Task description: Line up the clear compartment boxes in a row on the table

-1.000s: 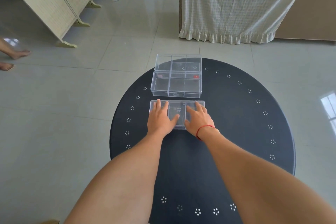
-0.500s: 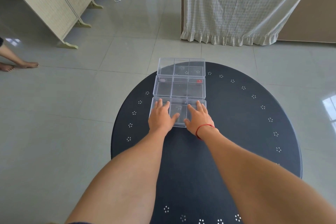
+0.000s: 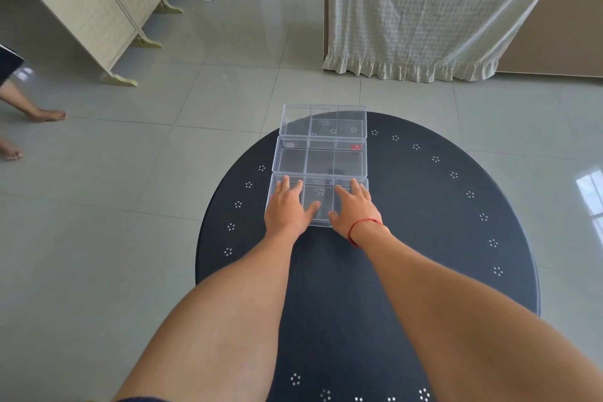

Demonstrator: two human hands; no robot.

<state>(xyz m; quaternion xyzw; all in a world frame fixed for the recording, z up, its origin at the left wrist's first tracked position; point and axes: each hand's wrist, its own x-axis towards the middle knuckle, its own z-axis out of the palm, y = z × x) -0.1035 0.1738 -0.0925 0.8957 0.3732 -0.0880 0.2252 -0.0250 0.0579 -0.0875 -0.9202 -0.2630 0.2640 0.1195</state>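
Here we have both palms pressed flat on the lid of the nearest compartment box (image 3: 318,199), which lies on the round black table (image 3: 440,222) directly ahead of us. Our left hand (image 3: 287,207) covers its left end and our right hand (image 3: 354,209), with a red string (image 3: 360,225) around the wrist, covers its right end. All fingers are spread and extended, gripping nothing; they only bear down on the clear plastic.

Beyond it sit the middle box (image 3: 321,155) and the far box (image 3: 323,121), long sides touching, so the three form a line running away from us. The far box overhangs the table's back edge slightly, with floor tile showing through its left corner. The near box looks a touch wider on its left than the middle one, though the wide lens may exaggerate that.

We judge these boxes to be light, rigid and slick: thin hard plastic on a smooth tabletop should slide under very little push, and could skid too far or nudge its neighbours out of line. Flat palm pressure steers it well enough. For finer squaring we would pinch the short end walls, where the plastic is stiffest, not the lid, which may flex or pop. A small red item (image 3: 355,147) sits in the middle box; what it is we cannot tell.
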